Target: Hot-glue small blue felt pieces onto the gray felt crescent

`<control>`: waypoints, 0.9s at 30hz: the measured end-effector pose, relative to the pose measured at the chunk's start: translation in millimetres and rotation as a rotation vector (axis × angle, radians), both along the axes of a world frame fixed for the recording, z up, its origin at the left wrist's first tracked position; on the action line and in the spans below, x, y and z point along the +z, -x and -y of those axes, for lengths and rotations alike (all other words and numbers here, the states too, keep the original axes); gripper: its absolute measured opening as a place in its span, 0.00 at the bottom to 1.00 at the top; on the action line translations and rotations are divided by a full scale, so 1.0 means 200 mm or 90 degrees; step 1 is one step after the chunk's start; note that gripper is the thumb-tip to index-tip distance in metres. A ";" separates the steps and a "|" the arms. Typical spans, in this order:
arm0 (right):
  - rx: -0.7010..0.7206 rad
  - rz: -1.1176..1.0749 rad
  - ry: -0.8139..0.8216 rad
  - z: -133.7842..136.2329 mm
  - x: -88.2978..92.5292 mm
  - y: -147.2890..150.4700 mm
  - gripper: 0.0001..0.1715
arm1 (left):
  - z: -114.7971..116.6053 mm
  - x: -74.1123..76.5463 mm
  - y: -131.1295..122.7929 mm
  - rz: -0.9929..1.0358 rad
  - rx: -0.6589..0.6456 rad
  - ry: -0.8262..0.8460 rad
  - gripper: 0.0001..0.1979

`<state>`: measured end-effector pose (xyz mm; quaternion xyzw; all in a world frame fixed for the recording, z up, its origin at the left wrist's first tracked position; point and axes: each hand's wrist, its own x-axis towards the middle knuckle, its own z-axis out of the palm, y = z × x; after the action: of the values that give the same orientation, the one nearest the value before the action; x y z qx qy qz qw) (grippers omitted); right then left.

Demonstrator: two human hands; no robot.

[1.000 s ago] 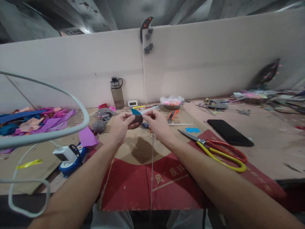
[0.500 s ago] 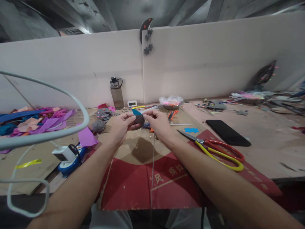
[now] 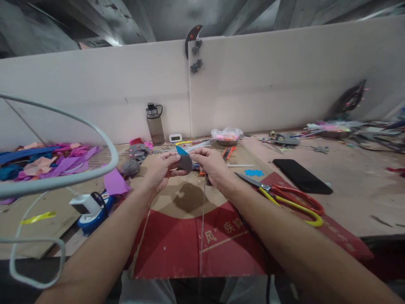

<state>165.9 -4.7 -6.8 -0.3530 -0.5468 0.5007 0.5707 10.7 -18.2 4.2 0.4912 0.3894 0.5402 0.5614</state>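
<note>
A dark grey round piece [image 3: 184, 164], perhaps cardboard or felt, is held up over the table with a pointed blue piece [image 3: 181, 151] at its top. My left hand [image 3: 159, 169] grips its left side between thumb and fingers. From the right, my right hand [image 3: 211, 164] pinches at the upper edge where grey and blue meet; exactly which piece it holds is hidden by the fingertips. Below lies a red and brown cardboard sheet [image 3: 177, 249], with the shadow of the hands on it. To the right rest scissors [image 3: 284, 197] and a blue scalloped cutout [image 3: 254, 172].
A black phone [image 3: 302, 176] lies at right. Behind stand a bottle [image 3: 155, 126], a small white digital display [image 3: 175, 138] and a bowl [image 3: 227, 136]. At left are coloured felt scraps [image 3: 63, 159], a grey yarn ball [image 3: 130, 167], a charger [image 3: 85, 204] and a looping white cable [image 3: 109, 152].
The grey piece has turned slightly so more of its flat face shows, and the left fingers have shifted on it. The right hand is nearly in the same place.
</note>
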 end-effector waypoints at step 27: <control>0.044 -0.002 0.012 0.02 0.00 -0.01 0.11 | -0.05 -0.03 0.04 -0.057 -0.032 -0.004 0.12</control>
<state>168.4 -8.6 -7.6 -0.3385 -0.5533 0.5257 0.5504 2.3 -8.8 -2.0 0.5262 0.3998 0.5046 0.5556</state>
